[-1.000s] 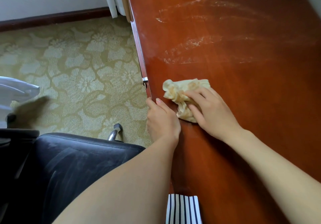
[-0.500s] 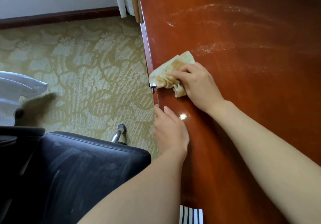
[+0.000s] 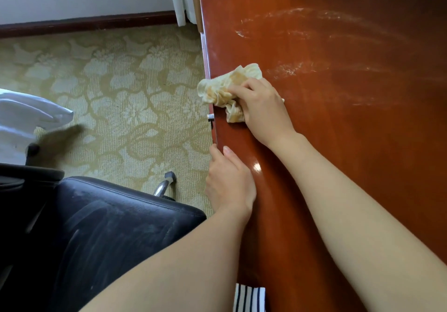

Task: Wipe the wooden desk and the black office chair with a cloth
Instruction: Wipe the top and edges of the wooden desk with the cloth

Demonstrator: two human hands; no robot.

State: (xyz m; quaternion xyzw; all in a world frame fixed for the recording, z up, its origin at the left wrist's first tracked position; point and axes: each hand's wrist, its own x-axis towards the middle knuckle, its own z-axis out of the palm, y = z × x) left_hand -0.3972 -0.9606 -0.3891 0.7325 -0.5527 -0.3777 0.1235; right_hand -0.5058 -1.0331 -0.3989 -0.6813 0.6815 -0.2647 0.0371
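at the far left lies some white folded fabric (image 3: 26, 115), and below it the black office chair (image 3: 108, 234) fills the lower left corner, its seat marked with pale dusty smears. a patterned green carpet (image 3: 116, 89) spreads between the chair and the desk, and a chrome leg (image 3: 164, 186) of the chair pokes out over it. the left hand (image 3: 229, 183) rests on the desk's left edge just beside the chair: the thumb lies straight on the top and one straight finger shows along the edge, while the other fingers drop down the side out of sight; it holds nothing. a little farther up that edge sits a small metal fitting (image 3: 211, 117). just past it is the cloth (image 3: 229, 89), cream with tan stains, bunched up on the desk top with its left end hanging slightly over the edge. the right hand (image 3: 263, 108) is on it, fingers curled round the bunch and pressing it to the wood. the wooden desk (image 3: 350, 154), glossy reddish brown, takes up the right half, with pale streaks (image 3: 290, 69) of dust arcing across it beyond the cloth. a bit of striped fabric (image 3: 249, 297) shows at the bottom edge.
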